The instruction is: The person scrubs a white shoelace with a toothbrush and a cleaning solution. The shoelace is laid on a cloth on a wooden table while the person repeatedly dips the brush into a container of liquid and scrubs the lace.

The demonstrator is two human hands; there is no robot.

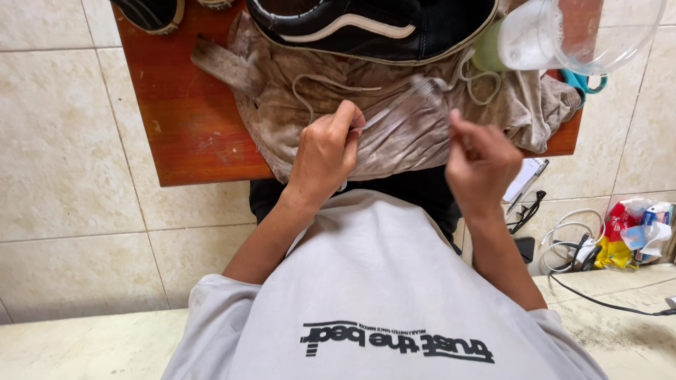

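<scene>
We saw the left hand (325,151) pinched shut on a white shoelace (394,111); the right hand (481,160), at three o'clock, gripped its other end over a stained cloth (415,134).

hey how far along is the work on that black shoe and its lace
Done: the white lace looks partly out, lying loose on the dirty beige cloth over the small red-brown wooden table. In hand: the left hand and right hand pinch a flat white lace strip between them. Left: the black shoe with a white stripe sits behind, untouched; its eyelets are out of view.
</scene>
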